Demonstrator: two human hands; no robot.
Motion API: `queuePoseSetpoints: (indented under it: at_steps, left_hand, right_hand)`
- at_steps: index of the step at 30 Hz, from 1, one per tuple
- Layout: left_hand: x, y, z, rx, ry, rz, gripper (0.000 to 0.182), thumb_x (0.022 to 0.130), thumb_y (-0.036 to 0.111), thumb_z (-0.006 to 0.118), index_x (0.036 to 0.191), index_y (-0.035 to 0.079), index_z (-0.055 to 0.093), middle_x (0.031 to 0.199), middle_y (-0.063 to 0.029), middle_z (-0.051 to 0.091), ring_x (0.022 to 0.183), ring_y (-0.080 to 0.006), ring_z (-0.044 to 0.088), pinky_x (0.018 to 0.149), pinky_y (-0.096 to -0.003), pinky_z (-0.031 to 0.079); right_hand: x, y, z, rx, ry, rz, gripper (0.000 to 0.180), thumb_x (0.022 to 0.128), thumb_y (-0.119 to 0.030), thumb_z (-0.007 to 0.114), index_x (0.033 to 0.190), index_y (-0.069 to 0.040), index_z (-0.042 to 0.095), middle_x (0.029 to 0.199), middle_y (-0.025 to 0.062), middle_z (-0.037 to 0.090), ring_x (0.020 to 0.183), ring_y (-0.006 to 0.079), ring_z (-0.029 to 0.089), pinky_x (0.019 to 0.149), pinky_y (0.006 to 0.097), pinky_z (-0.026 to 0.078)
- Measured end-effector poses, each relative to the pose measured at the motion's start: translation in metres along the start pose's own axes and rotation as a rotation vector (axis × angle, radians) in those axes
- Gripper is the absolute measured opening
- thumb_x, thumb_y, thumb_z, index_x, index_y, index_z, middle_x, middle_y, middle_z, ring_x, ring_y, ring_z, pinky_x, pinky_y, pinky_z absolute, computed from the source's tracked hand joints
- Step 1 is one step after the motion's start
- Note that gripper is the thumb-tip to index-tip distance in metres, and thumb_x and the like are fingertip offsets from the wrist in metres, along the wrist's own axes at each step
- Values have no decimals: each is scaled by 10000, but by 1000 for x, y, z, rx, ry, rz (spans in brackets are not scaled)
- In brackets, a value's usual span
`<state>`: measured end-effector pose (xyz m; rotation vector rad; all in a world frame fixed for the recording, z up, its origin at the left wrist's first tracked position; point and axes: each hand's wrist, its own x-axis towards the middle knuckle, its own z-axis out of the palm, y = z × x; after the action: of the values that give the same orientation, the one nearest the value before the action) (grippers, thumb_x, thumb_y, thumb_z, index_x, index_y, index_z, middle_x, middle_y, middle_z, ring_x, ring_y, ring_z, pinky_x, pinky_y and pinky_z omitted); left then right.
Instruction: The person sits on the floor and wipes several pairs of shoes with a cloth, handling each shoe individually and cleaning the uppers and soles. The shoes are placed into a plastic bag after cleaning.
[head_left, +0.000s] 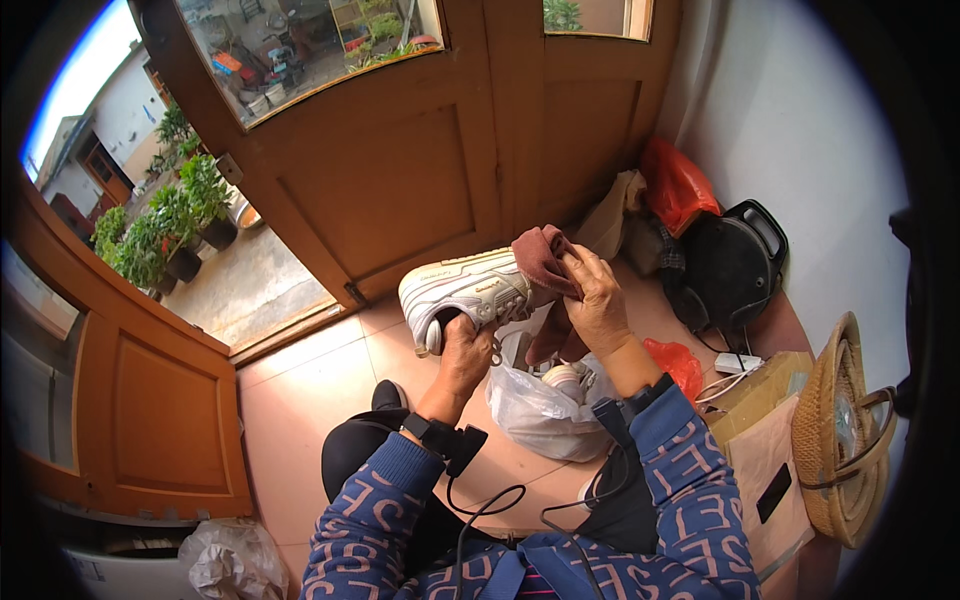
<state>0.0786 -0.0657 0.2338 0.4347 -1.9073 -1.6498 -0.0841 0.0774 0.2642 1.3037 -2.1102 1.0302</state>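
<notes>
A white lace-up sneaker (469, 285) is held up in front of me, its toe to the right and its heel to the left. My left hand (466, 352) grips it at the ankle opening, with the fingers partly inside. In my right hand (596, 296) is a reddish-brown cloth (538, 259), pressed against the toe end; part of it hangs below the hand. Beneath, on the tiled floor, an opened white plastic bag (536, 416) holds light-coloured shoes (564, 381).
Wooden double doors (382, 172) stand ahead, with potted plants (180, 225) outside. At right are a black round appliance (724, 266), red plastic bags (675, 187), a power strip (739, 364), flattened cardboard (776, 382) and a woven basket (825, 442). Cables (487, 512) hang from my wrists.
</notes>
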Motion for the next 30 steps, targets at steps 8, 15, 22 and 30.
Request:
queuePoseSetpoints:
  at_steps: [8, 15, 22, 30]
  left_hand:
    - [9, -7, 0, -699, 160, -81, 284, 961, 105, 594, 1212, -26, 609, 1030, -61, 674, 795, -112, 630, 643, -258, 522]
    - [15, -18, 11, -1051, 206, -195, 344, 996, 92, 548, 1305, -55, 519, 1235, -144, 626, 1083, -250, 636, 972, -368, 518]
    - [30, -16, 3, -1181, 242, -179, 366, 968, 115, 601, 1296, -36, 539, 1240, -140, 640, 1101, -272, 638, 982, -400, 514]
    - [29, -2, 4, -1187, 84, -168, 350, 966, 118, 614, 1285, -14, 554, 1196, -113, 659, 1055, -236, 650, 929, -381, 532]
  right_hand:
    - [-6, 8, 22, 273, -34, 282, 337, 802, -77, 636, 1115, 31, 577, 1040, 272, 616, 959, 475, 598, 830, 502, 502]
    - [-26, -34, 43, 382, -241, 438, 281, 830, -143, 622, 991, 86, 599, 931, 337, 642, 906, 498, 624, 793, 512, 508]
    - [-69, -52, 73, 563, -719, 588, 408, 807, -228, 655, 1046, 102, 620, 959, 305, 670, 956, 428, 663, 824, 443, 528]
    - [-67, -48, 76, 1365, -647, 1104, 376, 862, -80, 609, 1220, 34, 604, 1144, 125, 675, 966, 223, 667, 878, 341, 533]
